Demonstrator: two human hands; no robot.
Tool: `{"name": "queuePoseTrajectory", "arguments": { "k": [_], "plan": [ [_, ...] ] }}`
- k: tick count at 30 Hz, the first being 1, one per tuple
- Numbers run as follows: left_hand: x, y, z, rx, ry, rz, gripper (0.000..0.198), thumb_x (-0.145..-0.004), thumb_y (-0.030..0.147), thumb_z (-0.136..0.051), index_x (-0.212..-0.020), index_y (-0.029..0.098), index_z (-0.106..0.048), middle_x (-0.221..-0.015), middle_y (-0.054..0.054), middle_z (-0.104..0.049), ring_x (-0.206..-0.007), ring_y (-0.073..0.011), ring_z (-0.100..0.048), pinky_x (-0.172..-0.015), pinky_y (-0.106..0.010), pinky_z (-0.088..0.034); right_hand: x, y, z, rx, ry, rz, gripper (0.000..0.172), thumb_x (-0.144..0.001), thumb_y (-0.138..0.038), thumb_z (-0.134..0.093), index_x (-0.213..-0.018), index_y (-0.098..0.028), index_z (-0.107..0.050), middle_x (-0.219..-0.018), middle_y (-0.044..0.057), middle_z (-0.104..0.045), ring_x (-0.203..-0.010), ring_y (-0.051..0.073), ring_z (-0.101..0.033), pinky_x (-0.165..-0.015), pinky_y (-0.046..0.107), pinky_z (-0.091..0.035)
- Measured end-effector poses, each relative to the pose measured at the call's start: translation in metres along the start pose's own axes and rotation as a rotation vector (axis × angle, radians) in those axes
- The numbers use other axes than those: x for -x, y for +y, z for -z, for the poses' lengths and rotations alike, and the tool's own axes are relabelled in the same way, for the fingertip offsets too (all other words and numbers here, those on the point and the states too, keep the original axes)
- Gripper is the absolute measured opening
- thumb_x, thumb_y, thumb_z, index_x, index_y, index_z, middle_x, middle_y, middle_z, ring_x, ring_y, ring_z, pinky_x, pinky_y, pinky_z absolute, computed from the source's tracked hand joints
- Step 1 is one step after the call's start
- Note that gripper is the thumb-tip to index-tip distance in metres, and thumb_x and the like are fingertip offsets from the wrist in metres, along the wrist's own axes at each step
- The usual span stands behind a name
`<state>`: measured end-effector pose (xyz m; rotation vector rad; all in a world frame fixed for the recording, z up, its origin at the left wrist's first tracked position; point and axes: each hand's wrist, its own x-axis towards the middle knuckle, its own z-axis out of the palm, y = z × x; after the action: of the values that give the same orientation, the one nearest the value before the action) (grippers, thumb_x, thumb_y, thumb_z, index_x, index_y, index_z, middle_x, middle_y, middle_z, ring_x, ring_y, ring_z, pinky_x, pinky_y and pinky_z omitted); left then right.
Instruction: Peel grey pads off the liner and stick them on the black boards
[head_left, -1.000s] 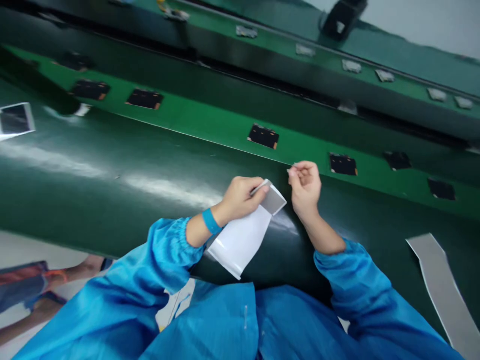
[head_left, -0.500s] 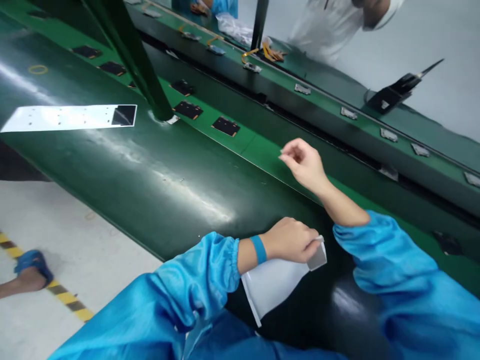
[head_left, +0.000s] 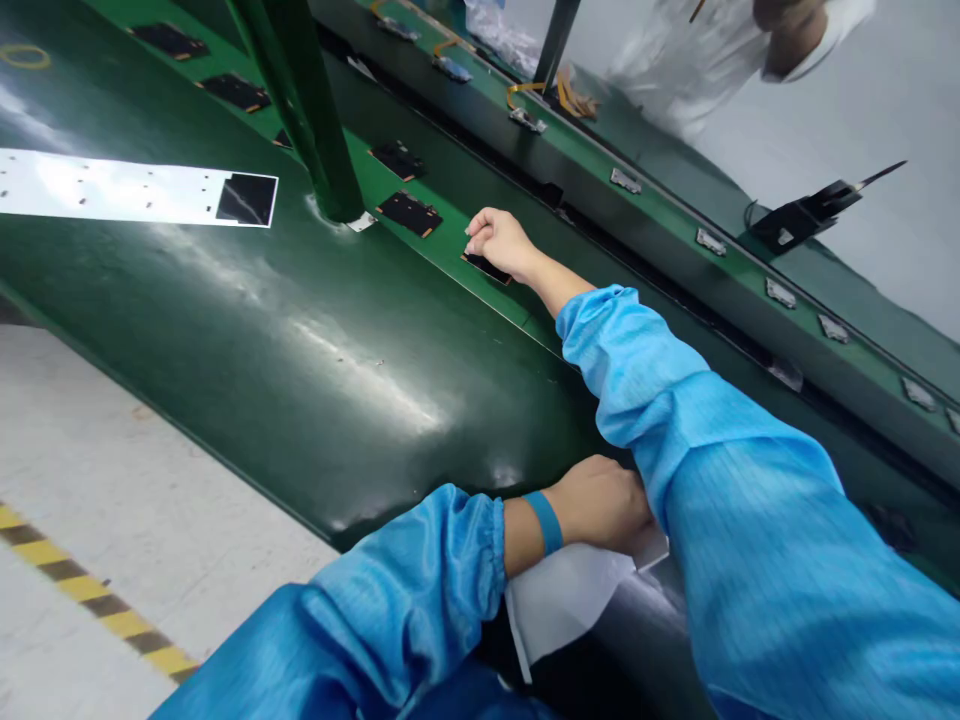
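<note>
My left hand (head_left: 604,505), with a blue band around its wrist, is closed on a white sheet (head_left: 574,605) that hangs below it. A greyish edge of the sheet shows past the fingers, and my right sleeve partly covers them. My right hand (head_left: 501,243) reaches out over the green belt with thumb and fingers curled together. It is just above a flat black rectangular piece (head_left: 487,268), which it partly hides. Whether the fingertips hold anything is too small to make out.
More black pieces (head_left: 409,212) lie along the green belt (head_left: 450,245). A dark green post (head_left: 307,120) rises from the bench (head_left: 300,300), near a white strip (head_left: 112,190). Small metal parts (head_left: 710,241) line the far belt; a black device (head_left: 806,215) and another person (head_left: 795,35) are beyond.
My right hand has moved left and forward, from above the bare belt to over a black piece. My left hand keeps hold of the white sheet. The view has shifted slightly.
</note>
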<state>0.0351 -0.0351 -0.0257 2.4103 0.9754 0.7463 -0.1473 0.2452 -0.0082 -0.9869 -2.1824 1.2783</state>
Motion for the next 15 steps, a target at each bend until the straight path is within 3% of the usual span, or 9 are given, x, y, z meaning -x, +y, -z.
{"name": "queuePoseTrajectory", "arguments": {
  "k": [10,15],
  "plan": [
    [0.001,0.0,-0.004,0.015,0.062,-0.05,0.03,-0.095,0.033,-0.068,-0.07,0.018,-0.074,-0.07,-0.008,-0.076,-0.064,-0.023,-0.073,-0.056,-0.036,-0.045,0.002,0.026,0.0,0.053,0.028,0.006,0.032,-0.083,-0.011,-0.084,-0.082,-0.024,-0.055,-0.069,-0.005,-0.067,-0.067,0.014,-0.066,-0.075,0.03,-0.059],
    [0.001,0.001,-0.001,0.018,0.037,-0.03,0.029,-0.097,0.034,-0.066,-0.077,0.017,-0.079,-0.076,-0.009,-0.079,-0.068,-0.025,-0.076,-0.058,-0.037,-0.048,0.012,0.026,0.004,0.1,0.038,-0.006,0.033,-0.079,-0.003,-0.078,-0.081,-0.025,-0.053,-0.067,-0.006,-0.063,-0.064,0.013,-0.061,-0.074,0.03,-0.057]
  ]
}}
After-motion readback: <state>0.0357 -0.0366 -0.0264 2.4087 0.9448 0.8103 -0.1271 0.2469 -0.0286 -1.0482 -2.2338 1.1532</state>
